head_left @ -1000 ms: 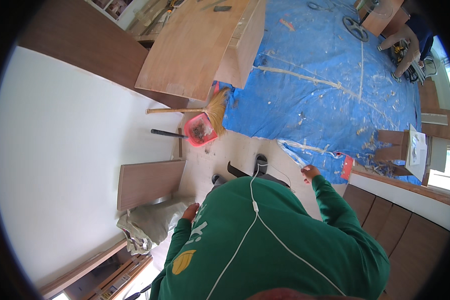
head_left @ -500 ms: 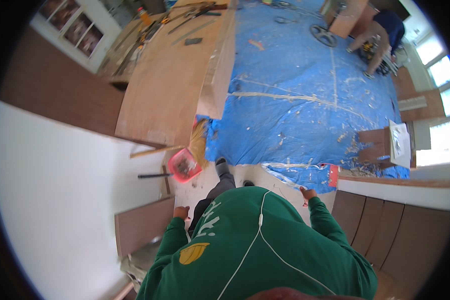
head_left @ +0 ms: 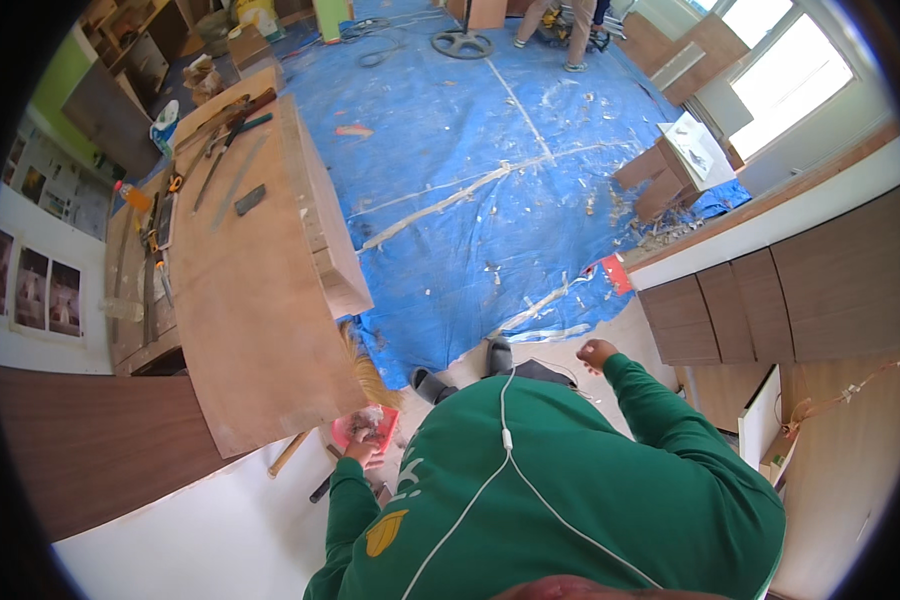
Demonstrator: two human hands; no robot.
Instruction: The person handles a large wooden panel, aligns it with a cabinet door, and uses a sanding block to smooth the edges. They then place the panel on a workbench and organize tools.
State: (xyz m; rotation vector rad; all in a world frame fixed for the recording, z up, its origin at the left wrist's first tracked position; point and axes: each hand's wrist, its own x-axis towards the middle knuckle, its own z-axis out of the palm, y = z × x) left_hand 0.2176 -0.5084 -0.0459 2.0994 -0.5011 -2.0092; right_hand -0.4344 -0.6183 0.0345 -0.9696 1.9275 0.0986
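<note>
My left hand [head_left: 363,450] hangs at my left side with its fingers apart and nothing visible in it. From above, it overlaps a red dustpan [head_left: 390,420] holding grey debris. The straw head of a broom [head_left: 368,375] pokes out beside the dustpan, partly hidden by the plywood workbench [head_left: 260,330]. At my right side, my right hand [head_left: 597,354] hangs loosely curled, thumb and fingers a little apart, and no object shows in it. My slippered feet stand near the edge of a blue tarp [head_left: 470,270].
Hand tools [head_left: 225,150] and an orange-capped bottle [head_left: 133,196] lie on the worktops at left. Brown panels [head_left: 730,320] line the low wall at right. Scraps litter the tarp around a small box stand [head_left: 670,170]. Another person [head_left: 580,30] stands at the far end.
My view has turned to the right, and the workbench and tarp sit differently in it. My left hand has swung forward, now over the dustpan. Both feet show at the tarp's edge.
</note>
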